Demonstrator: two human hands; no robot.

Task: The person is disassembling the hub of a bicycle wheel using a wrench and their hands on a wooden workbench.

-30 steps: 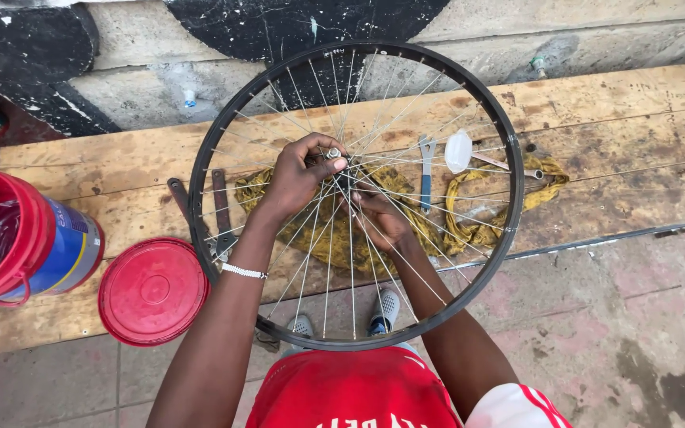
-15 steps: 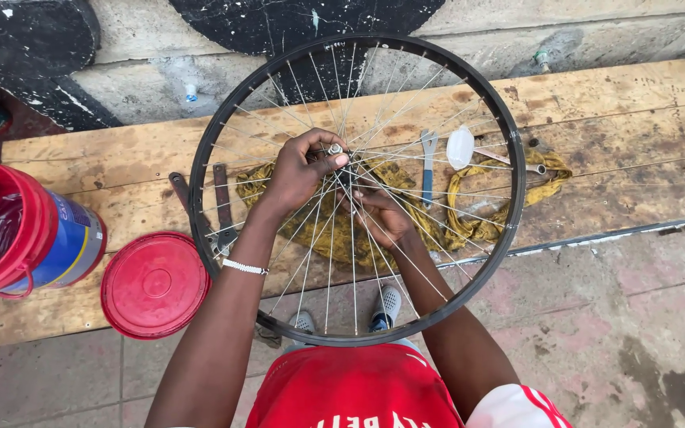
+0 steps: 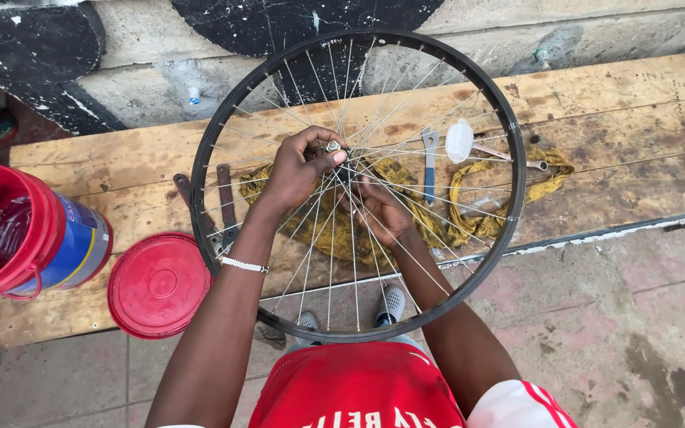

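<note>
A black bicycle wheel rim with thin metal spokes lies flat in front of me, over the edge of a wooden bench. My left hand sits above the spokes with its fingers closed on the hub axle at the wheel's centre. My right hand reaches up from under the spokes and grips the hub from below. A beaded bracelet circles my left wrist.
A yellow rag, a flat spanner, a small white cap and dark pliers lie on the bench under the wheel. A red bucket and its red lid stand at the left. Paved ground is below.
Both hands stay on the hub. The left fingers have shifted slightly around the axle; the wheel has barely moved.
</note>
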